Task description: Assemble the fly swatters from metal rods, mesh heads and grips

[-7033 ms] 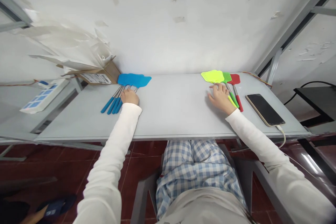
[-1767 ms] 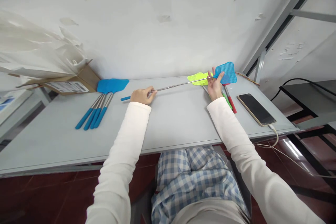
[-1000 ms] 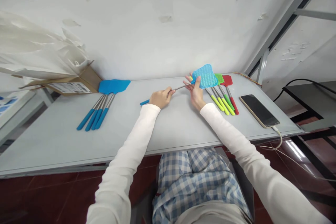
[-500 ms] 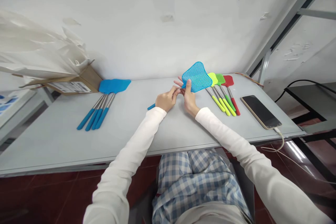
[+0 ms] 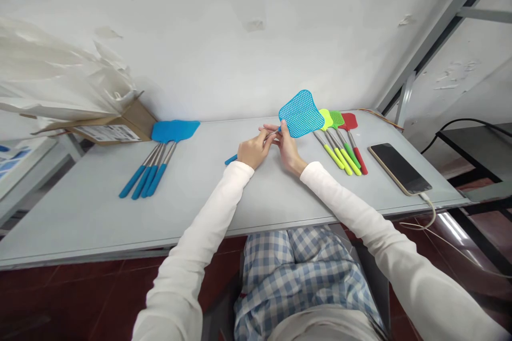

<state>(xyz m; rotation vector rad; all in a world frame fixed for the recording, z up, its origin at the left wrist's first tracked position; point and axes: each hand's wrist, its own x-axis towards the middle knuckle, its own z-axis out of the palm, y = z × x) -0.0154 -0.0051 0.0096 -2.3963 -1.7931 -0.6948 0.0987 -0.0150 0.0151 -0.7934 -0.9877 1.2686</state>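
While both hands are working at a blue fly swatter (image 5: 301,113), its mesh head is hovering just beside the lime swatter (image 5: 326,119).
The left hand (image 5: 252,152) is closing on the thin metal shaft and the right hand (image 5: 288,154) is pinching near the neck (the crowded fingers (image 5: 269,129) probably hide the exact grip). A loose pinch could let the head knock the neighbouring swatters out of line.

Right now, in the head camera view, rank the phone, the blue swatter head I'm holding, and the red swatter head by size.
1. Smartphone
2. Head of the blue fly swatter, though it is raised nearer the camera, so its true size is unsure
3. Head of the red fly swatter
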